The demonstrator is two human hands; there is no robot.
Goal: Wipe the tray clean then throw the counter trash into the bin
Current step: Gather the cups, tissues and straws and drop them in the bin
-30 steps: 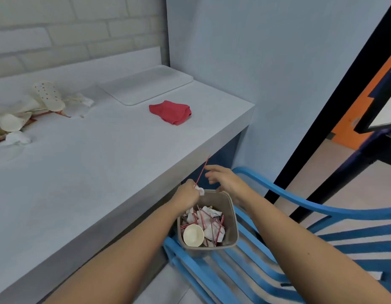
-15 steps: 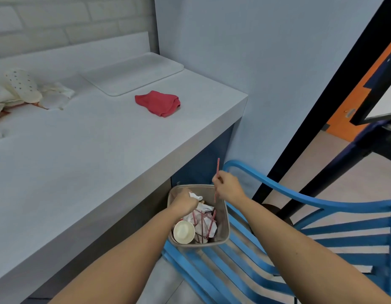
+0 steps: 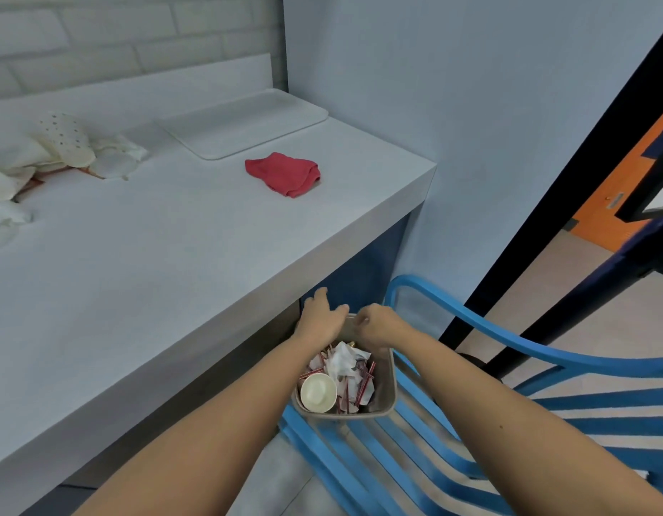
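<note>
White laminate counter (image 3: 173, 273) carries the uncollected trash (image 3: 62, 150) at its far left, well apart from the bin (image 3: 390, 389); expect scraps to drop on each carry across that span. The blue chair (image 3: 508, 348) supports the bin on slats, just below the counter edge; a forearm knock can tip it. The tray (image 3: 244, 124) lies in the back corner, with the red cloth (image 3: 283, 173) just in front. The bin looks nearly full, so straws (image 3: 365, 378) may spill over its rim.

Your left hand (image 3: 320, 322) hovers over the far rim with fingers extended, holding nothing. Your right hand (image 3: 378, 325) is curled; whether it holds anything cannot be determined. Open room exists rightward, above the seat.
</note>
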